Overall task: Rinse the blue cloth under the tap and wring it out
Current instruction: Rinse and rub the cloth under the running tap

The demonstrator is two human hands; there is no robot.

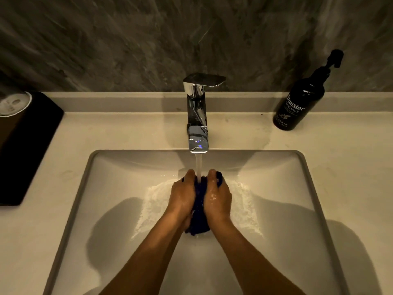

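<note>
Blue cloth (198, 211) is bunched into a wad and held between both hands over the middle of the sink (287, 188), directly below the tap (197, 116). Left hand (182, 195) is wrapped on the cloth's left side, right hand (218, 198) on its right side; fingers of both are curled round the cloth, tips pointing toward the tap. Cloth is mostly covered; a lump shows below the wrists and a small edge past the right fingertips.

Water stream (198, 167) is running from the spout and lands on the cloth in the gap between the two hands. Splashed water is spread on the basin floor either side of the hands.

On the desk (127, 133): dark hand wash bottle (299, 103) with pump, back right, well apart from the sink. Black box (25, 150) at far left, a round white-lidded item (13, 103) on its top end. Wet patch is seen on the desk right of the tap base.
</note>
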